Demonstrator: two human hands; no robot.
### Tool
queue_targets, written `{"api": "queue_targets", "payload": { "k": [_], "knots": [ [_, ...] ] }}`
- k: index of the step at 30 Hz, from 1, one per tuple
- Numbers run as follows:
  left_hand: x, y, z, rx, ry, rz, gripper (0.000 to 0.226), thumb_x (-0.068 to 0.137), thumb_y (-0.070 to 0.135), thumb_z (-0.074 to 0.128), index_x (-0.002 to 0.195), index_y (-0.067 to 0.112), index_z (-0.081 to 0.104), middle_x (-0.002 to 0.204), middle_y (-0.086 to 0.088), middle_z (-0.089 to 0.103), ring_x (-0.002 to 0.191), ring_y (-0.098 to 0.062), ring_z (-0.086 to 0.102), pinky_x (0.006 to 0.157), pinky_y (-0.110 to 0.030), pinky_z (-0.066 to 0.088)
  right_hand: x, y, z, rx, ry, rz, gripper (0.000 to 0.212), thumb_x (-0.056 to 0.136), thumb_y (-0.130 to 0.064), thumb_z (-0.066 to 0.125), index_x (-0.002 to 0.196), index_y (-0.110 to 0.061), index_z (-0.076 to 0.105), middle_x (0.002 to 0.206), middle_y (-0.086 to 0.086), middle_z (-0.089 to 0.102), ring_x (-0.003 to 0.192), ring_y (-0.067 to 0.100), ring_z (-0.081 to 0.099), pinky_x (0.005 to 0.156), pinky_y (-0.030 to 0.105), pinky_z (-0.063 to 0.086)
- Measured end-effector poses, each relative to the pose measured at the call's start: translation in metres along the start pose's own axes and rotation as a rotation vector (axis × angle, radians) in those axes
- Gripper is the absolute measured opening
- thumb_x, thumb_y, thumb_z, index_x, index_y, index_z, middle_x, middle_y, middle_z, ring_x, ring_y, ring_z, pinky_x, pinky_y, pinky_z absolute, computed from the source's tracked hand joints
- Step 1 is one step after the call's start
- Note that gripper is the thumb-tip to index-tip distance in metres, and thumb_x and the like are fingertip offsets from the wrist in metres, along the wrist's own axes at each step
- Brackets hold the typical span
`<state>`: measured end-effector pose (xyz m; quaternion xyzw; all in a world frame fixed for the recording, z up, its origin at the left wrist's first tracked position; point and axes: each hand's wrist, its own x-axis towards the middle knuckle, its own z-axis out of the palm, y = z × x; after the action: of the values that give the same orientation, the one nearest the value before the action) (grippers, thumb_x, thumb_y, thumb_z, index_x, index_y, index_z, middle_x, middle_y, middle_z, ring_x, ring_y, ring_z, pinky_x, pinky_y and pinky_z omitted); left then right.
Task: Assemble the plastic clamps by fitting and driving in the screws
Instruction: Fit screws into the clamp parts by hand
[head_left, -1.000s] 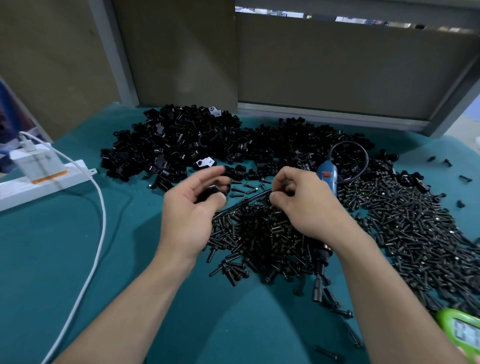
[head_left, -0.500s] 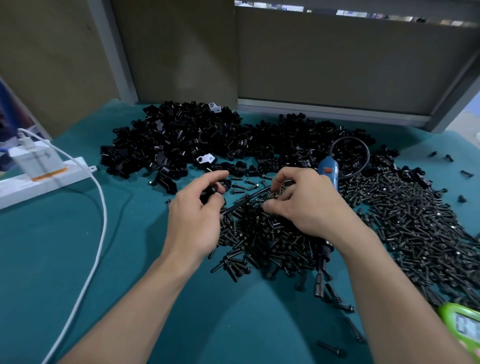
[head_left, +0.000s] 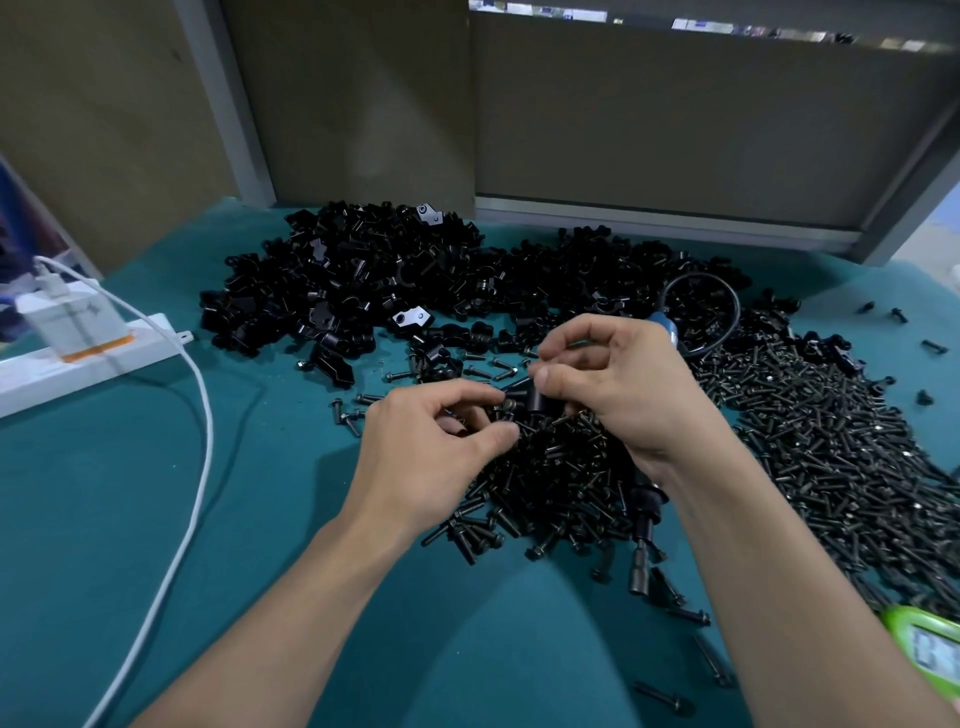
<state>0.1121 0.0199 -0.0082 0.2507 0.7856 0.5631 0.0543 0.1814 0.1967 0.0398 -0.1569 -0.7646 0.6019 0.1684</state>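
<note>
My left hand (head_left: 436, 441) and my right hand (head_left: 618, 384) meet over the near screw heap. Between them is a small black plastic clamp (head_left: 531, 397). My right thumb and fingers pinch it from the right. My left fingertips pinch its left side, where a screw head (head_left: 511, 405) shows. A big pile of black clamps (head_left: 374, 280) lies at the back. Black screws (head_left: 831, 441) spread across the centre and right. The electric screwdriver lies under my right wrist, its blue body (head_left: 669, 326) behind the hand and its black tip (head_left: 642, 551) pointing toward me.
A white power strip (head_left: 88, 358) with a charger sits at the left, and its white cable (head_left: 200, 431) curves down over the teal mat (head_left: 260, 545). A green timer (head_left: 930, 649) lies at the bottom right edge. Partition panels close off the back.
My left hand has carried the clamp right and down to meet my right hand, which has come off the screw pile. Both hands now pinch the clamp together.
</note>
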Motion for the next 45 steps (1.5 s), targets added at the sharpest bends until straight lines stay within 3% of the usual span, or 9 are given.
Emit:
{"api": "queue_targets", "payload": {
  "k": [9,16,19,23,26,30,36,40,45],
  "knots": [
    [0.000,0.000,0.000,0.055,0.092,0.030,0.018,0.075,0.026,0.090,0.075,0.042,0.080,0.071,0.025,0.073,0.068,0.002,0.070,0.060,-0.012,0.052,-0.002,-0.003,0.004,-0.072,-0.113,-0.009,0.023,0.076,0.003,0.087,0.089,-0.011,0.075,0.082,0.013,0.077,0.070,0.025,0.073,0.063,0.029,0.058],
    [-0.004,0.007,0.006,-0.117,0.162,0.055,0.019,0.066,0.023,0.081,0.077,0.038,0.078,0.066,0.015,0.073,0.055,0.002,0.064,0.054,-0.013,0.049,-0.005,-0.013,0.007,-0.526,-0.293,0.015,0.045,0.078,-0.006,0.084,0.113,-0.034,0.076,0.096,-0.010,0.077,0.093,0.010,0.073,0.090,0.037,0.061],
    [-0.005,0.007,0.006,-0.155,0.137,0.105,0.014,0.067,0.023,0.078,0.076,0.035,0.078,0.067,0.012,0.074,0.057,-0.004,0.067,0.057,-0.017,0.052,-0.005,-0.020,0.013,-0.662,-0.253,-0.020,0.046,0.082,-0.011,0.080,0.115,-0.043,0.070,0.087,-0.018,0.068,0.079,0.001,0.067,0.076,0.021,0.059],
    [-0.009,0.007,0.007,-0.112,0.093,0.175,0.006,0.069,0.026,0.076,0.070,0.031,0.073,0.063,0.011,0.071,0.054,-0.001,0.063,0.054,-0.015,0.049,-0.007,-0.016,0.018,-0.732,-0.213,-0.015,0.039,0.087,-0.009,0.074,0.110,-0.041,0.070,0.093,-0.014,0.067,0.084,0.008,0.066,0.073,0.026,0.057],
    [-0.006,0.006,0.007,-0.067,0.212,0.052,0.011,0.077,0.027,0.080,0.072,0.035,0.074,0.063,0.015,0.070,0.055,0.003,0.061,0.054,-0.012,0.048,-0.004,-0.010,0.016,-0.807,-0.091,0.024,0.041,0.091,0.001,0.061,0.112,-0.035,0.064,0.101,0.000,0.067,0.079,0.018,0.063,0.067,0.030,0.054],
    [0.001,0.004,-0.001,-0.173,0.253,-0.156,0.012,0.087,0.049,0.074,0.083,0.038,0.074,0.074,0.015,0.074,0.067,0.001,0.066,0.064,-0.016,0.047,-0.003,-0.008,0.011,-0.706,-0.070,0.053,0.030,0.094,-0.003,0.053,0.095,-0.032,0.059,0.077,0.002,0.066,0.050,0.015,0.050,0.045,0.030,0.045],
    [0.009,0.004,-0.002,-0.598,0.138,-0.293,0.026,0.088,-0.003,0.056,0.096,0.017,0.070,0.084,0.005,0.071,0.073,-0.003,0.063,0.062,-0.022,0.051,-0.012,-0.007,0.035,-0.928,-0.305,0.043,0.017,0.077,-0.018,0.084,0.079,-0.029,0.071,0.073,-0.010,0.064,0.066,0.010,0.062,0.053,0.023,0.048],
    [0.012,0.001,-0.004,-0.652,0.138,-0.285,0.028,0.098,-0.006,0.054,0.100,0.013,0.074,0.090,0.001,0.075,0.084,-0.007,0.071,0.071,-0.021,0.058,-0.015,-0.005,0.043,-1.015,-0.294,0.049,0.016,0.073,-0.020,0.086,0.083,-0.027,0.076,0.078,-0.004,0.068,0.075,0.020,0.067,0.065,0.031,0.058],
    [0.013,-0.002,-0.003,-0.793,0.105,-0.315,0.026,0.100,-0.006,0.053,0.106,0.006,0.074,0.100,-0.008,0.077,0.097,-0.015,0.075,0.078,-0.028,0.062,-0.014,-0.001,0.045,-1.164,-0.267,-0.002,0.013,0.083,-0.026,0.077,0.090,-0.022,0.067,0.075,-0.003,0.053,0.070,0.023,0.054,0.059,0.029,0.039]
  ]
}}
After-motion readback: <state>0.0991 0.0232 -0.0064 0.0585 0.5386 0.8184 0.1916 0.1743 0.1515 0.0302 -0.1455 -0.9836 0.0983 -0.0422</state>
